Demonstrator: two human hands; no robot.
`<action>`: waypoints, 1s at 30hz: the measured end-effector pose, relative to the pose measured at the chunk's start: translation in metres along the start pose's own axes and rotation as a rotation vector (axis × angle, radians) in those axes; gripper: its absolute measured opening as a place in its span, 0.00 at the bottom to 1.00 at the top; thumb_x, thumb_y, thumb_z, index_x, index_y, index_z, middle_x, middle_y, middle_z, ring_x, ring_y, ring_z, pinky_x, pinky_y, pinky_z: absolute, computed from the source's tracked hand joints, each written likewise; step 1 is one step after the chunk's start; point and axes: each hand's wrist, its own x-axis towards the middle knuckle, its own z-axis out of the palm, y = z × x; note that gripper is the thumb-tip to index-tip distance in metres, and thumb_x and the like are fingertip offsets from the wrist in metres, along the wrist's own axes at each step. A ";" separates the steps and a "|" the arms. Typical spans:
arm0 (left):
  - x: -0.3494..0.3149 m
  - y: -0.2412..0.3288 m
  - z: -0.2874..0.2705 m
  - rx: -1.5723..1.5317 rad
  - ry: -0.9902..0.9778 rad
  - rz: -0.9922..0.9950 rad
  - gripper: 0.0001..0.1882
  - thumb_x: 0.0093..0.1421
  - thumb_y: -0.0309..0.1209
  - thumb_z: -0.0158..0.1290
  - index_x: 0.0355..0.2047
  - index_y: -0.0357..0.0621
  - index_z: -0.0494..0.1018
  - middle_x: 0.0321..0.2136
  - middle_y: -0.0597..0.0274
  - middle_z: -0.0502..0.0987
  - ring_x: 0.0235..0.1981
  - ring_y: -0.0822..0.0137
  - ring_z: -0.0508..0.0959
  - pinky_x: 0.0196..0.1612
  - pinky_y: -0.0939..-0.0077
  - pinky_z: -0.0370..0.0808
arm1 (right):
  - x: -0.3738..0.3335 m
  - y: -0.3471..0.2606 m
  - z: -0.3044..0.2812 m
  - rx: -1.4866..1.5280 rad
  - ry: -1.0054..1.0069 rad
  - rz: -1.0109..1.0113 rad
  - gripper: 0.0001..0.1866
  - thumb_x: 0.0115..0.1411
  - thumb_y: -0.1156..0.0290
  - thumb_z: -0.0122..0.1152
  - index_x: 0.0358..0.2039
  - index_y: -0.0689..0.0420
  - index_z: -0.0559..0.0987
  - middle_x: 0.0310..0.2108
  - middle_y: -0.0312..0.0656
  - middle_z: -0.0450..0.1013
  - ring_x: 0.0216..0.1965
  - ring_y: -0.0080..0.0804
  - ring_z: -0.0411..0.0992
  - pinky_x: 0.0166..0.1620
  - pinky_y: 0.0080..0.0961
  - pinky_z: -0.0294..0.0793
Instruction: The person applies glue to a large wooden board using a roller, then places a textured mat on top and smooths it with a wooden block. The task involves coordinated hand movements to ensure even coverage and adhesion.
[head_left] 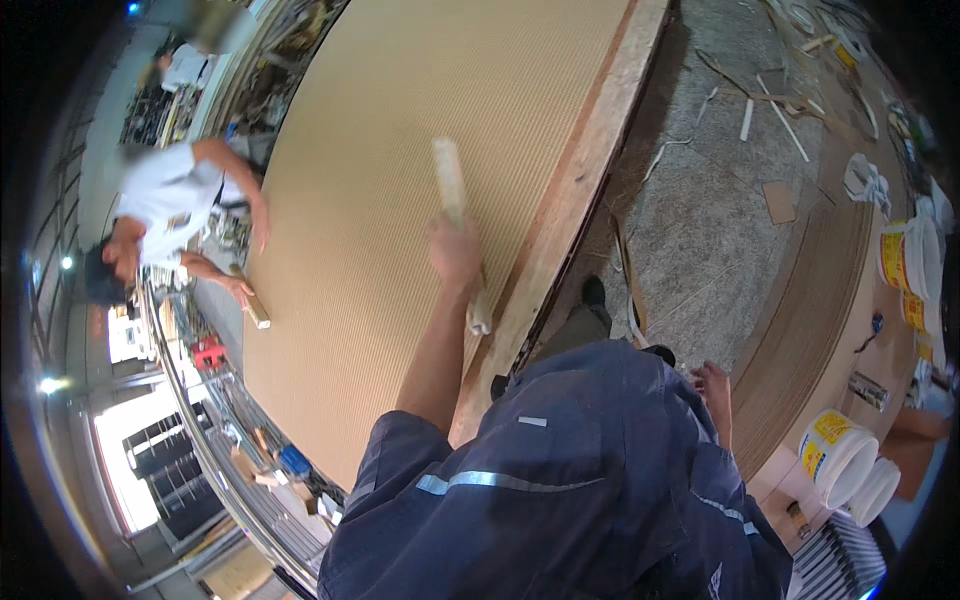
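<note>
My left hand [455, 250] is closed around the middle of a long pale bar [449, 175], which looks like wood. The bar lies over a large tan panel [400, 90] with fine ribs, near its right edge. Whether it presses on the panel cannot be told. My right hand [712, 385] hangs low at my right side, with its fingers loosely apart and no object visible in it. It is nearest to a stack of brown sheets [815, 320].
Across the panel, a person [165, 200] in a white shirt holds a short pale block [258, 312] at its edge. A wooden border [560, 220] runs along my side. Scraps [765, 100] litter the concrete floor [690, 220]. White buckets [840, 455] stand on the right.
</note>
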 end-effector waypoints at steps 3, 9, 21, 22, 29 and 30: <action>0.048 0.079 0.033 -0.037 0.025 0.179 0.23 0.63 0.45 0.51 0.41 0.32 0.70 0.38 0.42 0.74 0.39 0.44 0.77 0.40 0.52 0.76 | 0.019 -0.052 0.010 0.115 0.045 0.017 0.26 0.59 0.69 0.53 0.58 0.64 0.69 0.34 0.44 0.78 0.24 0.27 0.74 0.22 0.23 0.73; 0.116 0.138 0.092 -0.096 0.040 0.233 0.23 0.62 0.43 0.51 0.43 0.32 0.71 0.38 0.41 0.75 0.40 0.48 0.78 0.40 0.54 0.75 | 0.053 -0.104 -0.010 -0.049 0.064 0.027 0.25 0.60 0.69 0.53 0.57 0.64 0.69 0.36 0.45 0.77 0.22 0.27 0.73 0.20 0.22 0.72; 0.012 0.006 -0.004 -0.208 0.003 -0.442 0.30 0.62 0.49 0.51 0.47 0.29 0.66 0.31 0.48 0.74 0.30 0.55 0.75 0.33 0.55 0.73 | 0.197 -0.158 -0.103 0.004 -0.001 0.209 0.24 0.60 0.71 0.51 0.57 0.61 0.71 0.34 0.49 0.78 0.20 0.30 0.74 0.16 0.28 0.71; -0.014 -0.039 -0.007 -0.163 0.123 -0.449 0.29 0.63 0.48 0.50 0.46 0.27 0.67 0.29 0.47 0.75 0.29 0.55 0.76 0.31 0.55 0.73 | 0.207 -0.166 -0.105 0.026 -0.003 0.222 0.25 0.60 0.71 0.50 0.58 0.62 0.70 0.34 0.49 0.78 0.20 0.30 0.74 0.17 0.28 0.72; -0.137 -0.143 0.003 -0.307 0.526 -1.397 0.31 0.64 0.50 0.47 0.50 0.28 0.69 0.42 0.44 0.78 0.39 0.48 0.79 0.41 0.56 0.77 | 0.265 -0.342 -0.176 -0.122 -0.024 0.014 0.29 0.60 0.70 0.51 0.61 0.65 0.65 0.37 0.47 0.78 0.23 0.30 0.74 0.23 0.24 0.74; -0.135 -0.149 0.002 -0.105 0.412 -1.440 0.32 0.64 0.51 0.47 0.50 0.29 0.69 0.43 0.45 0.78 0.40 0.47 0.79 0.42 0.57 0.77 | 0.280 -0.355 -0.191 -0.077 -0.018 0.004 0.29 0.60 0.70 0.51 0.61 0.65 0.66 0.37 0.47 0.78 0.23 0.30 0.74 0.23 0.24 0.74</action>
